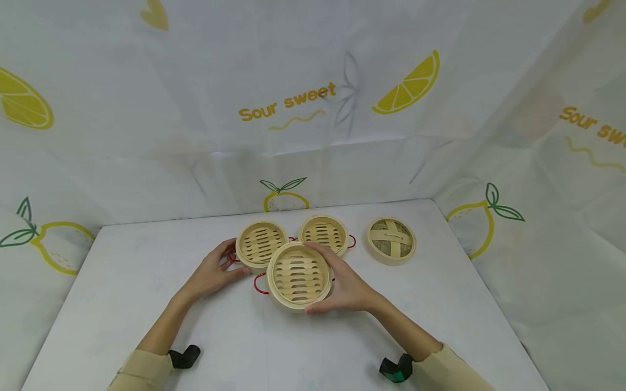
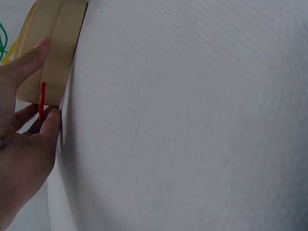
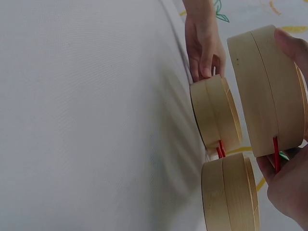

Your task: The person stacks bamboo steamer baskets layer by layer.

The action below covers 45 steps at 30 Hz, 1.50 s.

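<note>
My right hand grips a round bamboo steamer basket by its right side, thumb at the near rim and fingers at the far rim. In the right wrist view this basket is held up off the table, tilted, with a red handle beside the fingers. With thumb and fingers spread round its left side, my left hand holds a second steamer basket that stands on the table. A third steamer basket stands to its right, their red handles close together. All three show slatted bottoms.
A woven bamboo steamer lid with crossed bands lies at the right rear of the white table. A white lemon-printed cloth rises behind the table's back edge. Dark straps hang by both sleeves.
</note>
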Motion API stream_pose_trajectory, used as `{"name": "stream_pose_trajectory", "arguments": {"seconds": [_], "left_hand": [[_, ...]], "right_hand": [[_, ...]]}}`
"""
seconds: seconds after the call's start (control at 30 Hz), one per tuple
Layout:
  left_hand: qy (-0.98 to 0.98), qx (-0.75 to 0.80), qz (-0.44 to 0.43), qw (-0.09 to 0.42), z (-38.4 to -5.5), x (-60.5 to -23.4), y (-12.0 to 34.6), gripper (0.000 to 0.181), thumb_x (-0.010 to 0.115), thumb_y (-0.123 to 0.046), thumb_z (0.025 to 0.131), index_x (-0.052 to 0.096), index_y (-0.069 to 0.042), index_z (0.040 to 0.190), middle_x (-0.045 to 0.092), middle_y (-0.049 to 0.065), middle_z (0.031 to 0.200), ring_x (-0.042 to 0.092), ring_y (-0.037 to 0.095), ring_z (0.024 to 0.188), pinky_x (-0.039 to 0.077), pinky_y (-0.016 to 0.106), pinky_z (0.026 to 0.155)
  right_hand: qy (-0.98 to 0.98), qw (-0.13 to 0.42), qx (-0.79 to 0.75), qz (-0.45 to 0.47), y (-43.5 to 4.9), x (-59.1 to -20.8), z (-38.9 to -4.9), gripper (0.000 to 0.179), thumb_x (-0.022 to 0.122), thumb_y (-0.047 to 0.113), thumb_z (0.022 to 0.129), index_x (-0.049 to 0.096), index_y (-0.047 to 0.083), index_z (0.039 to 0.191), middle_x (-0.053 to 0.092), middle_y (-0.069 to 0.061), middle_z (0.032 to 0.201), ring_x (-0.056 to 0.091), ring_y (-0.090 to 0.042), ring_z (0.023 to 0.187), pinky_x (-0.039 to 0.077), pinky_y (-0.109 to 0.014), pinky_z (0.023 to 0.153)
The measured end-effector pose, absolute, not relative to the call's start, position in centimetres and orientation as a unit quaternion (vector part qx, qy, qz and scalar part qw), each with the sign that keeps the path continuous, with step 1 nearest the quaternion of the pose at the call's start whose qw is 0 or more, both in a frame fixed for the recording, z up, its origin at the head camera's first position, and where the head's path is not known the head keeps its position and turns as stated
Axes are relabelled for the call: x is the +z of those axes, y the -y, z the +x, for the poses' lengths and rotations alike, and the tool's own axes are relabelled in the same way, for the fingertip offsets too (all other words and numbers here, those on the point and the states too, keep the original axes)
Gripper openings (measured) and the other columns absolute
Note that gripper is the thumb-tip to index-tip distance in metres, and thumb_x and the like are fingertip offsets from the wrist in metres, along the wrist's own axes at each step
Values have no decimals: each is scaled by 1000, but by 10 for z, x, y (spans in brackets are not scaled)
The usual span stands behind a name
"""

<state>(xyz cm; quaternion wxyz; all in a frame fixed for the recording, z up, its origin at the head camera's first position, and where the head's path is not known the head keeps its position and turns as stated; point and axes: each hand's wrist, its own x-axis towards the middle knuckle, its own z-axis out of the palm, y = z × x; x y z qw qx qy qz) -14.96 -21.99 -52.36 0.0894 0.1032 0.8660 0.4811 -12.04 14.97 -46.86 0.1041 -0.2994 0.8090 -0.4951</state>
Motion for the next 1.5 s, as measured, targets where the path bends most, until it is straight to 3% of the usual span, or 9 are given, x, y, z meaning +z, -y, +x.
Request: {"name": "stream_pose_trajectory", "arguments": {"seconds": [0.2, 0.43, 0.7, 1.07, 1.3, 1.5], "left_hand": [[-866, 481, 104, 89, -150, -524, 219, 96, 91, -30, 91, 37, 3, 164, 47, 27, 165, 47, 45, 155, 48, 48, 123], [-864, 485, 102, 89, -150, -523, 219, 96, 91, -29, 91, 37, 3, 163, 47, 28, 164, 48, 45, 155, 48, 48, 122], [-872, 471, 105, 78, -150, -525, 219, 90, 90, -25, 91, 41, 1, 162, 51, 25, 162, 50, 44, 153, 51, 48, 121], [-866, 481, 112, 76, -152, -528, 220, 88, 89, -23, 93, 41, 2, 162, 51, 28, 161, 50, 46, 152, 48, 49, 123], [-866, 480, 119, 71, -151, -527, 221, 84, 87, -21, 94, 42, 3, 161, 52, 28, 160, 50, 46, 152, 49, 50, 122], [-868, 478, 114, 70, -150, -527, 220, 82, 86, -15, 94, 42, 4, 161, 52, 28, 159, 51, 46, 151, 50, 48, 121]], "right_hand": [[-803, 102, -506, -297, -146, -468, -122, 130, 106, 31, 63, 33, 21, 169, 43, 2, 170, 36, -29, 163, 33, -68, 134], [-800, 98, -512, -298, -141, -467, -122, 129, 106, 28, 63, 32, 31, 169, 43, 5, 170, 36, -24, 163, 33, -64, 135], [-798, 85, -513, -303, -134, -468, -125, 129, 105, 29, 64, 31, 33, 169, 42, 4, 171, 36, -26, 163, 35, -65, 133], [-791, 68, -523, -309, -123, -467, -130, 130, 106, 26, 63, 31, 23, 170, 42, 1, 172, 38, -27, 163, 35, -63, 134], [-790, 71, -525, -309, -119, -468, -133, 129, 106, 26, 64, 31, 33, 169, 43, 3, 170, 41, -23, 160, 37, -58, 134], [-789, 74, -526, -309, -117, -467, -135, 129, 106, 24, 65, 30, 34, 169, 43, 3, 169, 43, -23, 158, 39, -56, 134]]}}
